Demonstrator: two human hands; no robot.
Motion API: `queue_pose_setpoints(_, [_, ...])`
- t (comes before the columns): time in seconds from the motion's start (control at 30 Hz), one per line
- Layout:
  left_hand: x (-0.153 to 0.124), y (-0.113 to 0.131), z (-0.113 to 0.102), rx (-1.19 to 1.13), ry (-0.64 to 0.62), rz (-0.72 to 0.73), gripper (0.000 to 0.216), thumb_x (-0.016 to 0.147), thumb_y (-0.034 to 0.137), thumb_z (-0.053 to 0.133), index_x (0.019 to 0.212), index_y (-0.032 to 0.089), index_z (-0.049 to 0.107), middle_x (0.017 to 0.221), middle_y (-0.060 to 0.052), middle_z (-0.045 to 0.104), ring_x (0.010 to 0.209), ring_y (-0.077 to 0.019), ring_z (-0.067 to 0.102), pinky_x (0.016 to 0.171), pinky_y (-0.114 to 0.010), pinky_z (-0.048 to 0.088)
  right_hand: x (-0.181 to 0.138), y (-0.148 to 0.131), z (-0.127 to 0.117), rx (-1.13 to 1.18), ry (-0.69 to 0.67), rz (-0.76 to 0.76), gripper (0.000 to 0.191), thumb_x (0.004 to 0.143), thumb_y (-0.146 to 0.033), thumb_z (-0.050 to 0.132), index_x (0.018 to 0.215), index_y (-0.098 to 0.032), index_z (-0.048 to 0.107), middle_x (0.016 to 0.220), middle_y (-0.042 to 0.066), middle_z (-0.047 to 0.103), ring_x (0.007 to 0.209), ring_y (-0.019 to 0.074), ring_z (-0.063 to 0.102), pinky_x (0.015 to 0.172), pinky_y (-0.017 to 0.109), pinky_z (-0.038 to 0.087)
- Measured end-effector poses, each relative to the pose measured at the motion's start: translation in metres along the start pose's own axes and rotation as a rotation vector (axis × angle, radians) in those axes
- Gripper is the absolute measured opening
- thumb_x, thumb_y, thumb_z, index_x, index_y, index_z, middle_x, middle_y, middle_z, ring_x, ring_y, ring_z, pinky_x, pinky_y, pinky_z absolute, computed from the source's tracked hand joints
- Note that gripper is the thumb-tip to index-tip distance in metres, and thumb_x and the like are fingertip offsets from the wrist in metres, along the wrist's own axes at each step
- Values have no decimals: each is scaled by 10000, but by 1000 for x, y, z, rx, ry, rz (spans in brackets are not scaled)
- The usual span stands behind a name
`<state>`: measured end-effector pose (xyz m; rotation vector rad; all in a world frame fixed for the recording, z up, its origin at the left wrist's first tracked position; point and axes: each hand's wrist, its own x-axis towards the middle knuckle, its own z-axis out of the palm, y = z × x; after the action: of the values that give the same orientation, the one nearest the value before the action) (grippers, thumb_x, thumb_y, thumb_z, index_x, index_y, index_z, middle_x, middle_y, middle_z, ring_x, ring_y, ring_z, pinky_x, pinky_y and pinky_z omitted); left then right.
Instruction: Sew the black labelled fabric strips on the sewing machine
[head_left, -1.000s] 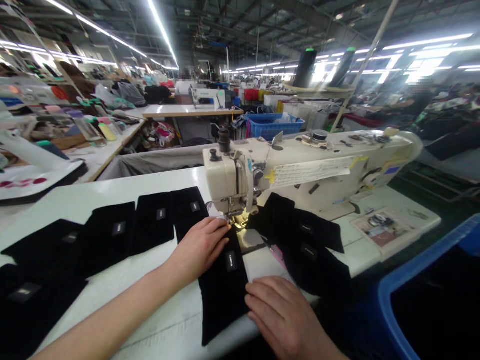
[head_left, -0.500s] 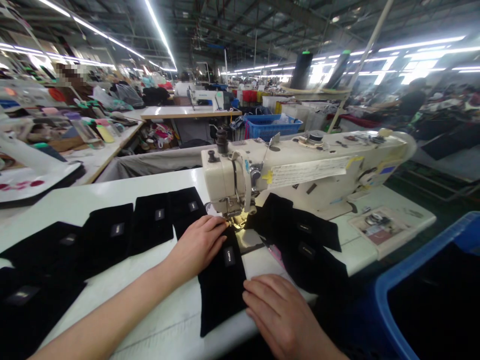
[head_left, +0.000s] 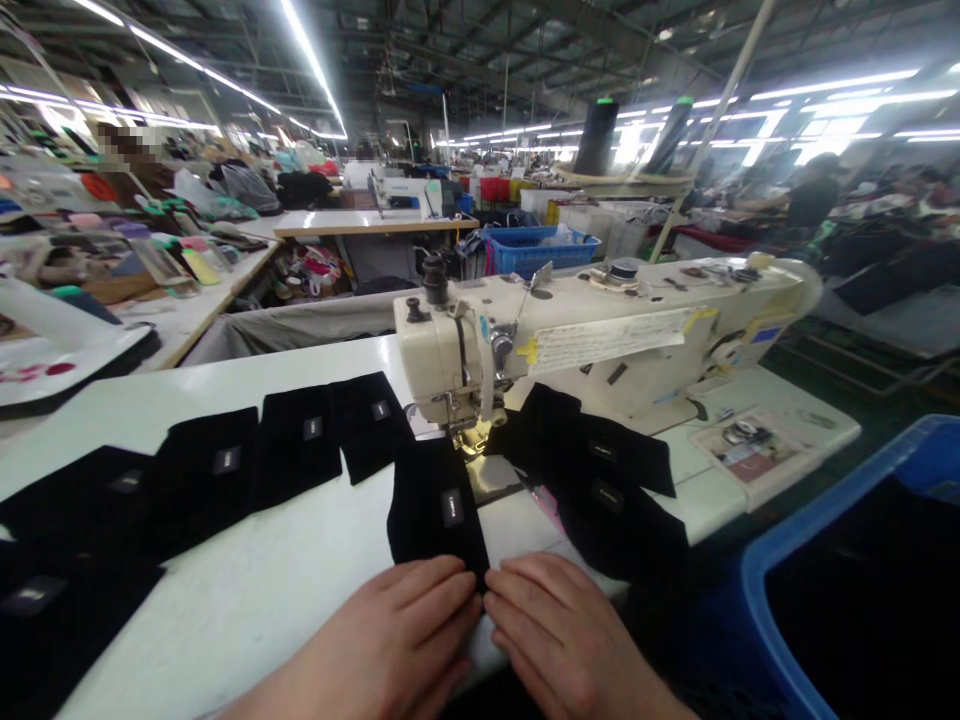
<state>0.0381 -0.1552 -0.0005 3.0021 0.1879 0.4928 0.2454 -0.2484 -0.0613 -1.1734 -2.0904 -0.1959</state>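
Observation:
A black fabric piece [head_left: 424, 500] with a small dark label [head_left: 452, 507] lies in front of me, its far end close to the presser foot [head_left: 474, 436] of the sewing machine [head_left: 600, 340]. My left hand [head_left: 412, 625] covers the near end of this piece, fingers together and curled over it. Close beside it, my right hand [head_left: 559, 625] pinches the right edge near the same end. Both thumbs are hidden. More labelled black pieces [head_left: 300, 445] lie in a row on the left; others [head_left: 615, 490] are bunched right of the needle.
The white table [head_left: 315, 570] carries the machine. A blue basket [head_left: 757, 600] with dark contents stands at the lower right. Thread cones [head_left: 596, 138] rise behind. Another blue basket [head_left: 540, 250] and a second machine [head_left: 409, 195] are farther back.
My left hand has come back from beside the needle to the piece's near end, next to my right hand. My right hand stays about where it was. The view has shifted slightly.

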Motion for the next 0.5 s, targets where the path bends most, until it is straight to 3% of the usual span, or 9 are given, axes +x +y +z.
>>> queue_pose_setpoints(0.3, [-4,-3,5,69,1,37,348,974,139,429,1192,198,694,1175,-67,739,1097,-226,693,913,-317,625,7,-1,0,39,-20,26,244,1018,-122,430,1070,-131,668,991,97,740,987,212,662,936,361,532])
queue_pose_setpoints(0.5, [-8,-10,12,55,9,1,314,977,173,500,1246,155,660,1198,-109,718,1142,-265,670,968,-395,606,12,2,3,58,-49,78,232,1037,-153,443,1117,-133,660,1061,91,735,1037,218,638,958,374,526])
